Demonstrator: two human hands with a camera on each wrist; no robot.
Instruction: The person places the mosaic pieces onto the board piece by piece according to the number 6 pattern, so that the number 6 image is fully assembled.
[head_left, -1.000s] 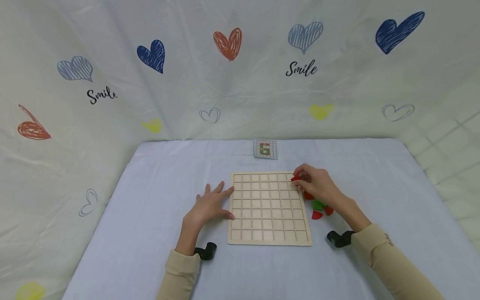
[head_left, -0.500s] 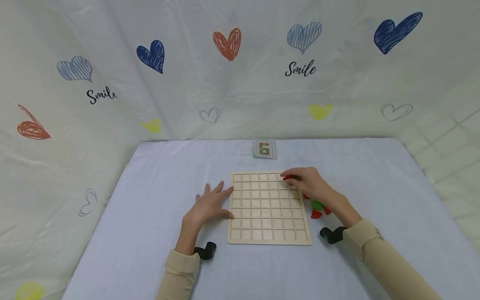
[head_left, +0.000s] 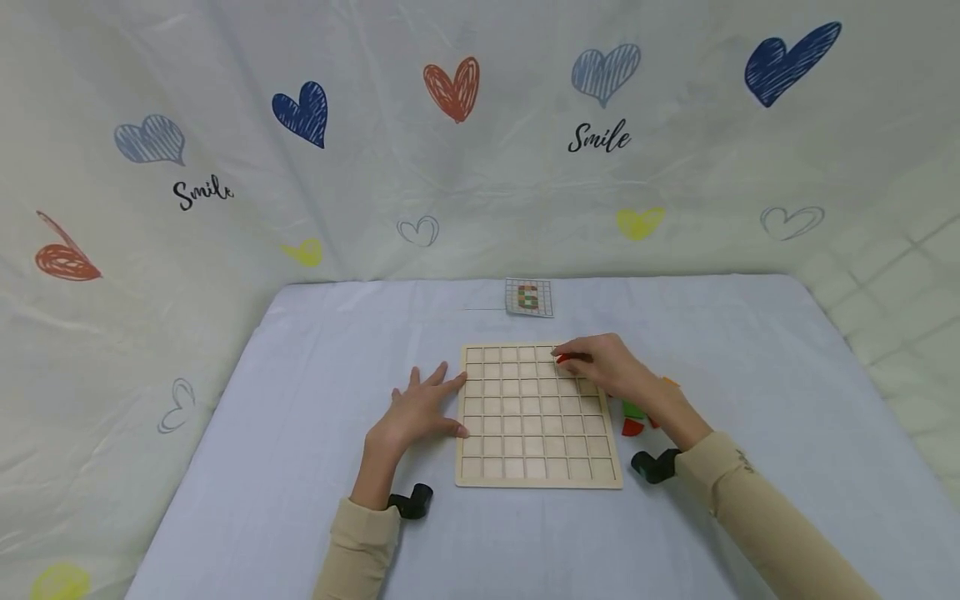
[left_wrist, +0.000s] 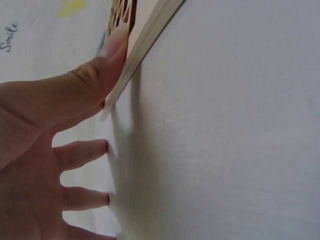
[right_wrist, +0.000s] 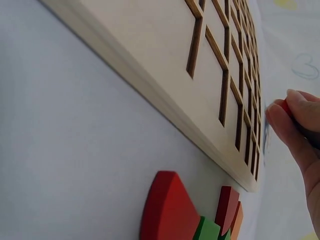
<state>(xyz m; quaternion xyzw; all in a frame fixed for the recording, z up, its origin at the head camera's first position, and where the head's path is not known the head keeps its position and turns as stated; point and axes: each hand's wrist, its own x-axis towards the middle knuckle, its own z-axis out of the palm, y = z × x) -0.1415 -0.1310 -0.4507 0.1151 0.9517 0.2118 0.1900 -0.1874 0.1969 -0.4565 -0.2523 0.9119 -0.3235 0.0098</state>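
A square wooden grid board (head_left: 530, 417) lies on the white-covered table. My left hand (head_left: 416, 412) rests at its left edge with fingers spread; in the left wrist view the thumb (left_wrist: 112, 45) lies on the board's rim and several fingertips touch the cloth. Above the board's upper right cells, my right hand (head_left: 611, 362) pinches a small red piece (head_left: 564, 357) between thumb and fingers. The fingers cover most of that piece, so its full shape is hidden.
Right of the board lie loose pieces: a red quarter-round piece (right_wrist: 170, 210), a green piece (head_left: 633, 410) and an orange piece (head_left: 670, 382), partly behind the right forearm. A printed grid card (head_left: 528, 297) with a coloured figure lies beyond the board. A patterned cloth hangs behind.
My right hand has moved left with the red piece, from the board's upper right corner to over the top row's right part. The left hand stays in place.
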